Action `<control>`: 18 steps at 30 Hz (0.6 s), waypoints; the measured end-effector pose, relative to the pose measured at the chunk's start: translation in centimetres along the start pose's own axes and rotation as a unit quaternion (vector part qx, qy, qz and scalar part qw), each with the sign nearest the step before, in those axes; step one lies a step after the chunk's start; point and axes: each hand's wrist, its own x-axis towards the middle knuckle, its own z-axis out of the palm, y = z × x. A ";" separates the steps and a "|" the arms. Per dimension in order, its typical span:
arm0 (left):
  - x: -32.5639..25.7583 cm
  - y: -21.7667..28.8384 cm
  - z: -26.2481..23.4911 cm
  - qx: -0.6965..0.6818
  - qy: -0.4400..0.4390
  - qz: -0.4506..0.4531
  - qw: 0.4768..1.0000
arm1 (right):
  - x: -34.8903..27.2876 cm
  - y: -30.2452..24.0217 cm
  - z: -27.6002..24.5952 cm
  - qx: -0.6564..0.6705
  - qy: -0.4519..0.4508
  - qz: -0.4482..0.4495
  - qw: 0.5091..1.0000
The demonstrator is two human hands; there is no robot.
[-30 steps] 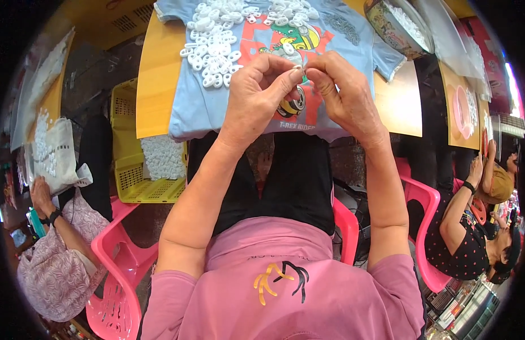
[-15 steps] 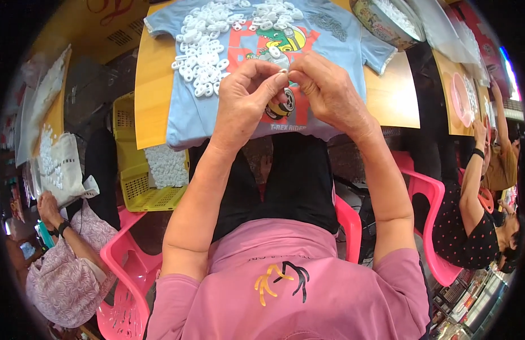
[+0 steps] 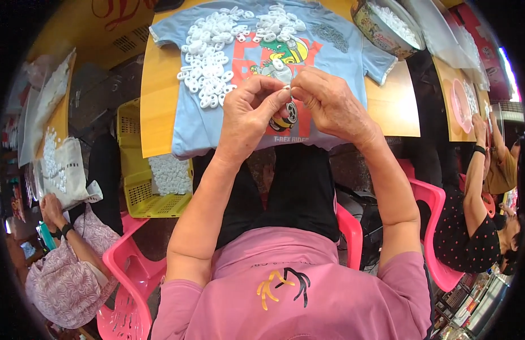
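Over the blue T-shirt [image 3: 197, 127] laid on the table, my left hand [image 3: 248, 113] and my right hand [image 3: 333, 105] meet at their fingertips. Both are closed in a pinch around something tiny, mostly hidden by the fingers; a whitish speck shows there. Just beyond them lies a single white oval plastic piece [image 3: 278, 64]. To the left and far side spreads a heap of white plastic pieces [image 3: 205, 71], oval with holes. A smaller white heap [image 3: 279, 24] sits at the far middle. Right of it is a patch of small grey pieces [image 3: 330, 37], too fine to name.
A decorated round tin [image 3: 375, 33] of white pieces stands at the far right. Below the table's left side is a yellow crate [image 3: 135, 190] beside a bag of white pieces [image 3: 170, 175]. People sit on both sides; a pink bowl [image 3: 462, 105] is on the right-hand table.
The whole view has shifted slightly, so table and hands appear a little lower. My hands stay pinched together at the fingertips, with little change in pose.
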 end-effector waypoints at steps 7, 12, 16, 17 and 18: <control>-0.4 0.2 0.9 0.150 -0.010 0.009 0.989 | -0.4 0.1 -1.1 -0.034 -0.068 0.036 0.996; -0.3 0.0 0.9 0.066 0.039 0.030 0.997 | 1.1 0.3 -2.0 0.082 -0.067 0.134 0.985; -0.1 0.3 0.9 0.015 0.043 0.034 0.998 | 2.7 2.9 -0.3 0.025 -0.003 0.178 0.984; 0.0 0.2 0.7 0.002 0.043 0.031 0.999 | 3.3 3.2 0.2 -0.036 0.020 0.148 0.988; 0.1 0.1 0.6 -0.011 0.043 0.028 0.999 | 3.7 3.3 0.6 -0.036 0.021 0.146 0.988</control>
